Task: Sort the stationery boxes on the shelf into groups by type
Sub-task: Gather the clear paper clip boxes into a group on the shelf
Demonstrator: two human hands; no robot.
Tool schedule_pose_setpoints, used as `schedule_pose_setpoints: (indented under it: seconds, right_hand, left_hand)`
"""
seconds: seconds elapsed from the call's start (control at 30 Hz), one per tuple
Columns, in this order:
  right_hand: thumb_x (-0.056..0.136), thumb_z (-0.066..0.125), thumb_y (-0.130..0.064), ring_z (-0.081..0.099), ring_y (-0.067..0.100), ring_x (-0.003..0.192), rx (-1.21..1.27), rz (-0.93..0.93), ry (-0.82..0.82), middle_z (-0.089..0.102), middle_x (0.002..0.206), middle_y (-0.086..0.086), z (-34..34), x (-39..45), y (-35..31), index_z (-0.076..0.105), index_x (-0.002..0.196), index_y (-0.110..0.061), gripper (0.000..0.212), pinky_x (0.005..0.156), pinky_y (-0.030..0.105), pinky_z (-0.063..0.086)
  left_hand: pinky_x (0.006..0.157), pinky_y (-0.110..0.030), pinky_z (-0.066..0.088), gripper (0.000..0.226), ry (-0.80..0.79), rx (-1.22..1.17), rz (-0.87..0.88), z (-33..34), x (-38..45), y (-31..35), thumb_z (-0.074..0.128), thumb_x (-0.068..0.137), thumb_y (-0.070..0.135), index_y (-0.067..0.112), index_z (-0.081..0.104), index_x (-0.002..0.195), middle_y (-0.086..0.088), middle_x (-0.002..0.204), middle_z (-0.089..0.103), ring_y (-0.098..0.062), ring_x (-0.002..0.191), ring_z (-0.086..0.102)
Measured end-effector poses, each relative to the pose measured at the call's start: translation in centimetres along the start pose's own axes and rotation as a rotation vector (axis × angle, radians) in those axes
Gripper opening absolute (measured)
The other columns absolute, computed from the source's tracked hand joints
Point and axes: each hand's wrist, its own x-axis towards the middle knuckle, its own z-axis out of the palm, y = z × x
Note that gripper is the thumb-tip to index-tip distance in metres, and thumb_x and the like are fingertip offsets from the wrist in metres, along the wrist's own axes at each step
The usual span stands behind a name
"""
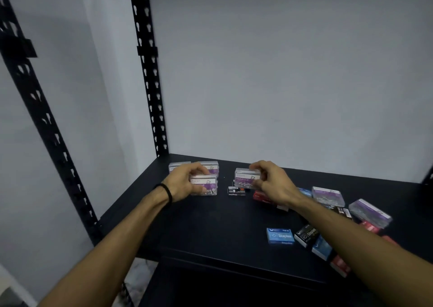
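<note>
On the black shelf (pixel 187 227), my left hand (pixel 185 183) grips a clear paper clip box with a purple label (pixel 207 186) at the back left, in front of two more such boxes (pixel 210 167). My right hand (pixel 271 181) holds another clear paper clip box (pixel 246 177) just above the shelf, near the middle. Under it lies a small black staples box (pixel 236 191). To the right are mixed boxes: a blue staples box (pixel 280 235), a black staples box (pixel 307 234), red boxes (pixel 262 196) and two clear paper clip boxes (pixel 328 195).
Black perforated uprights (pixel 150 72) stand at the shelf's back left corner and front left. A grey wall closes the back. The shelf's front edge (pixel 234 263) runs below my forearms. More red and blue boxes (pixel 339 265) lie near the front right edge.
</note>
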Motion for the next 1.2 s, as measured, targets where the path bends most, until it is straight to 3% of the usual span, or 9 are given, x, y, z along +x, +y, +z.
schedule_pose_setpoints:
  seconds: [0.1,0.23,0.47,0.8,1.03,1.2]
  right_hand:
    - [0.086,0.069,-0.008,0.056,0.003,0.082,0.036,-0.016,-0.027,0.057,0.103,-0.007,1.7,0.7,-1.3,0.059,0.116,-0.027,0.037,0.064,0.008,0.042]
    - [0.086,0.068,-0.009,0.055,0.000,0.080,0.036,-0.062,-0.057,0.053,0.096,-0.014,3.9,1.6,-3.2,0.060,0.114,-0.028,0.035,0.063,0.007,0.042]
    - [0.087,0.068,-0.009,0.050,-0.001,0.080,0.007,-0.073,-0.132,0.046,0.094,-0.017,6.9,2.4,-4.6,0.059,0.122,-0.026,0.040,0.068,0.008,0.036]
    - [0.088,0.069,-0.012,0.051,0.001,0.083,0.011,-0.046,-0.162,0.047,0.098,-0.014,7.6,2.9,-4.6,0.058,0.123,-0.025,0.039,0.070,0.009,0.038]
    - [0.090,0.067,-0.012,0.051,0.000,0.084,0.022,-0.045,-0.148,0.047,0.100,-0.013,8.1,3.2,-4.4,0.057,0.126,-0.024,0.039,0.069,0.006,0.037]
    - [0.091,0.067,-0.014,0.052,0.002,0.089,0.010,-0.058,-0.138,0.048,0.110,-0.009,8.2,3.1,-4.4,0.055,0.131,-0.023,0.043,0.071,0.005,0.037]
  left_hand:
    - [0.063,-0.017,0.054,0.039,0.070,0.045,-0.037,-1.5,-0.2,-1.3,0.083,0.067,0.002,0.027,0.065,0.091,-0.002,0.095,0.070,-0.015,0.081,0.069]
    - [0.065,-0.014,0.051,0.040,0.125,0.131,-0.078,-2.7,-0.3,-2.7,0.085,0.067,0.007,0.029,0.064,0.093,0.003,0.100,0.065,-0.011,0.082,0.067]
    - [0.082,-0.030,0.056,0.040,0.140,0.167,-0.098,-3.5,-0.4,-4.2,0.083,0.067,0.008,0.031,0.062,0.093,0.000,0.106,0.064,-0.013,0.087,0.066]
    - [0.079,-0.027,0.055,0.039,0.143,0.133,-0.069,-3.4,-0.3,-5.7,0.083,0.068,0.006,0.028,0.062,0.092,0.001,0.101,0.067,-0.013,0.085,0.067]
    - [0.079,-0.017,0.052,0.061,0.138,0.085,-0.088,-3.4,-0.3,-6.0,0.084,0.068,0.009,0.031,0.053,0.115,0.006,0.103,0.066,-0.005,0.087,0.066]
    - [0.090,-0.030,0.053,0.066,0.140,0.125,-0.086,-3.5,-0.7,-5.8,0.086,0.067,0.017,0.030,0.052,0.122,0.003,0.110,0.062,-0.009,0.093,0.065]
